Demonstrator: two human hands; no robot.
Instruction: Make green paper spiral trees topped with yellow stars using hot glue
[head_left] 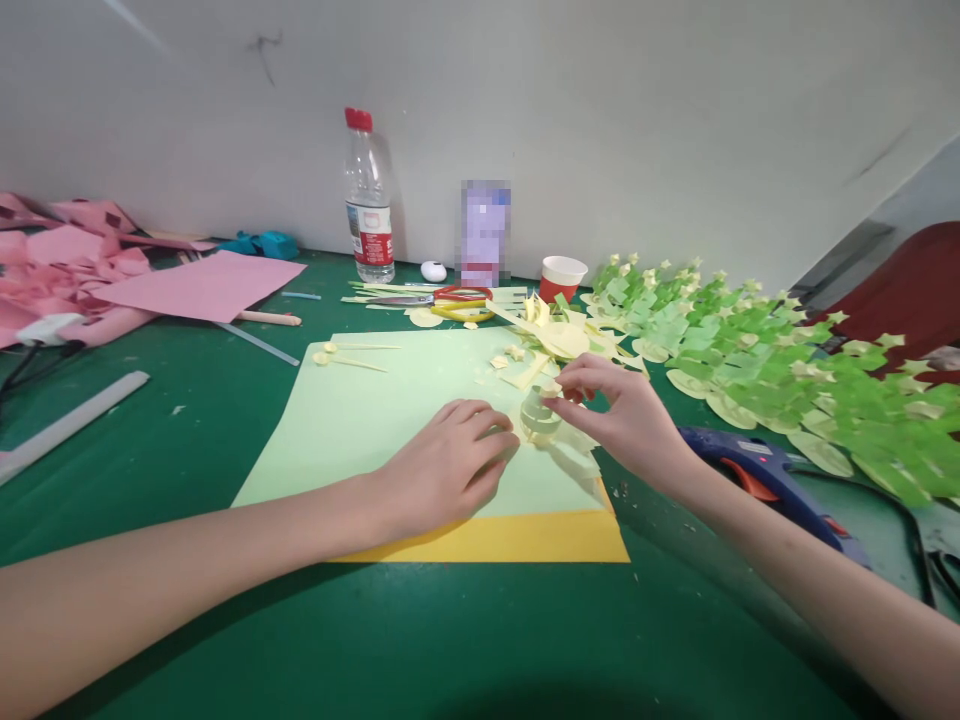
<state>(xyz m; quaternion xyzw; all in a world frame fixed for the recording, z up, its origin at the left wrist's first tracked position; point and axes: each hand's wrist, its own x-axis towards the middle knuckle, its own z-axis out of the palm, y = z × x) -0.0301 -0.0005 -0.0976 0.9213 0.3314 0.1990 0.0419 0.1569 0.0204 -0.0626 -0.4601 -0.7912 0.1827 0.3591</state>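
Observation:
My right hand (611, 405) pinches a small pale yellow paper piece (551, 388) between thumb and fingers, at the top of a curled light green paper strip (538, 415). The strip stands on the right part of a pale green paper sheet (390, 400). My left hand (461, 455) rests palm down on that sheet, fingers bent and a little apart. Its fingertips come close to the strip's base; whether they touch it I cannot tell. A yellow sheet (525, 537) shows under the near edge of the green one. Two thin pale paper stems (352, 355) lie at the upper left.
Scissors (457, 300), yellow paper scraps (566, 340), a paper cup (562, 278) and a bottle (370, 215) stand or lie behind. Green paper pieces with stars (750, 340) crowd the right, near a blue glue gun (772, 485). Pink paper (206, 283) lies left.

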